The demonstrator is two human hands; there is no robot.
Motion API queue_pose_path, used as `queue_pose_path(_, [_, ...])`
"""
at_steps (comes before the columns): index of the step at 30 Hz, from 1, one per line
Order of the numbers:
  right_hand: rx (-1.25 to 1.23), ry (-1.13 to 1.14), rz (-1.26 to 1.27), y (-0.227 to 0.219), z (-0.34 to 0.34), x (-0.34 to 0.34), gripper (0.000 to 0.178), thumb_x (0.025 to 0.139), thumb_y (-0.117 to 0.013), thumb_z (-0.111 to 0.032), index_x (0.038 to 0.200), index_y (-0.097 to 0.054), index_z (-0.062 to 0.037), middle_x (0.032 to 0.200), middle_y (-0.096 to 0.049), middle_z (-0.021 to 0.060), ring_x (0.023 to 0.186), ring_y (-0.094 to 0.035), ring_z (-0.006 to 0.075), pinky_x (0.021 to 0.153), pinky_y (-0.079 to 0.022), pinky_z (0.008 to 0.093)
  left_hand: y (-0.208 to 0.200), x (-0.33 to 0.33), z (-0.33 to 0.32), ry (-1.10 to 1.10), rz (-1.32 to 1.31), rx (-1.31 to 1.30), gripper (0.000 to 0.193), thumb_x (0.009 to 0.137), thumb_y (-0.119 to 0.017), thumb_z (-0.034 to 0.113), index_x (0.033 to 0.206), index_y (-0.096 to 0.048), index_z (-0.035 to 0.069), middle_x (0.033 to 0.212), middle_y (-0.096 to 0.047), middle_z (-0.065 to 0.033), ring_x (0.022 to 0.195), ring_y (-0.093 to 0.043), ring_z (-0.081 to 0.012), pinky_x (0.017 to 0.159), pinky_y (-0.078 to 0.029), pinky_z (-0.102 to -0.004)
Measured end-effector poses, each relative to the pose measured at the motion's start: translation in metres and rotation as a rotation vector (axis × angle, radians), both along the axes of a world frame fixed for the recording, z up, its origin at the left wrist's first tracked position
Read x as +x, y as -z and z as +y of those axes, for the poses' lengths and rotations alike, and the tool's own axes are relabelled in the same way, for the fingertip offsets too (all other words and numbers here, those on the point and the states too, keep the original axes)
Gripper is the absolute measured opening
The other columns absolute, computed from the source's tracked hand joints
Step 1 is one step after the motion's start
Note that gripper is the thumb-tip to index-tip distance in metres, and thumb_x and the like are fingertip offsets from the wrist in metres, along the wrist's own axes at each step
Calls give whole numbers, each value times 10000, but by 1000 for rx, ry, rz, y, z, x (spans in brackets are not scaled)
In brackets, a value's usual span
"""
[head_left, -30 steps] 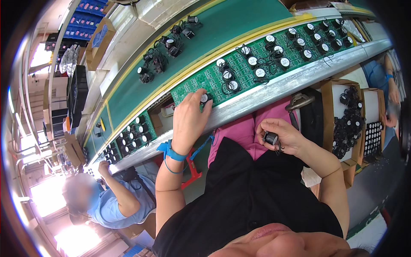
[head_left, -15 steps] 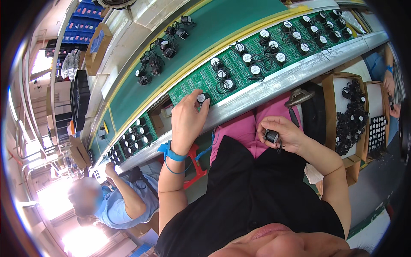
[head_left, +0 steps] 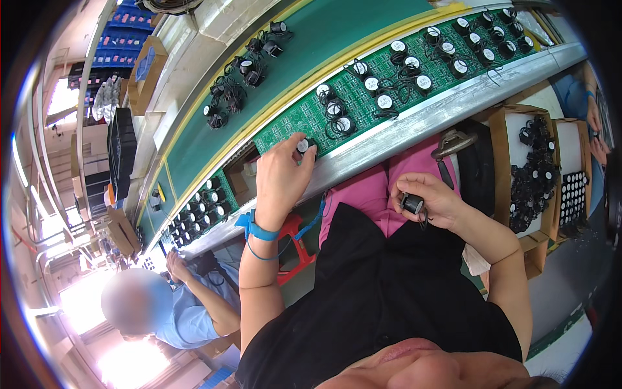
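My left hand (head_left: 282, 174) pinches a small black cylindrical part with a round white top (head_left: 302, 146), between thumb and index finger. It is at the near edge of a green circuit board panel (head_left: 291, 123); I cannot tell whether it is seated there. In front of my lap, my right hand (head_left: 431, 202) is closed on a second black cylindrical part (head_left: 412, 203), its dark wire hanging down. Several more white-topped parts with black cables (head_left: 343, 124) stand on the panels to the right. A blue wrist strap (head_left: 259, 227) circles my left wrist.
A metal rail (head_left: 402, 136) runs along the bench's near edge. Wired black parts lie on the green belt (head_left: 188, 139) beyond. Cardboard boxes (head_left: 502, 175) of such parts stand at right, near a metal clamp (head_left: 453, 144). A co-worker in blue (head_left: 194, 311) works at left, another person at far right.
My left hand, still pinching its part at the board, has shifted very slightly. My right hand keeps its part nearly in place. The co-worker at left has leaned and moved a hand.
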State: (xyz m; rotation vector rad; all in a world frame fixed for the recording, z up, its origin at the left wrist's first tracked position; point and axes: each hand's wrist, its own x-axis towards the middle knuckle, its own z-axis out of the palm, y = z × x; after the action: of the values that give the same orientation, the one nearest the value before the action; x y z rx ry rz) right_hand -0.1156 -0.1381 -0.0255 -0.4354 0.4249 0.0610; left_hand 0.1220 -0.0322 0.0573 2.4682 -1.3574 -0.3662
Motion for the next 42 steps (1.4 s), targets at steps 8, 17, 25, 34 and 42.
queue_pose_path(8, [-16,24,22,1,0,-2,232,940,-519,-238,882,-571,-19,733,-587,138,470,-513,136,392,-376,205,0,1,-2,11,-28,-17,267,789,-646,191,992,-651,16,731,-626,-149,648,-610,-293,603,-480,-368])
queue_pose_path(17, [-13,32,11,1,1,-5,234,941,-518,-240,891,-571,-18,732,-592,139,467,-514,135,387,-370,203,0,3,-1,19,-79,-5,263,799,-638,194,996,-646,21,736,-629,-146,653,-616,-293,594,-482,-374])
queue_pose_path(25, [4,22,-5,1,-2,-5,229,934,-537,-237,914,-582,-13,747,-603,121,519,-531,134,452,-399,217,1,-4,1,14,-59,-41,252,798,-642,186,995,-649,29,710,-611,-134,623,-605,-282,570,-475,-361])
queue_pose_path(34, [12,21,0,3,-1,-5,230,936,-535,-240,916,-584,-15,742,-603,111,521,-536,127,448,-398,208,-2,-3,-1,10,-34,-30,251,798,-640,173,991,-649,13,705,-608,-145,619,-600,-290,581,-474,-367])
queue_pose_path(42, [-12,47,52,2,0,-6,234,942,-512,-234,887,-569,-14,731,-590,141,467,-511,131,386,-365,202,0,-3,-3,9,-49,-49,251,792,-645,172,991,-653,18,698,-606,-142,619,-600,-289,575,-472,-364])
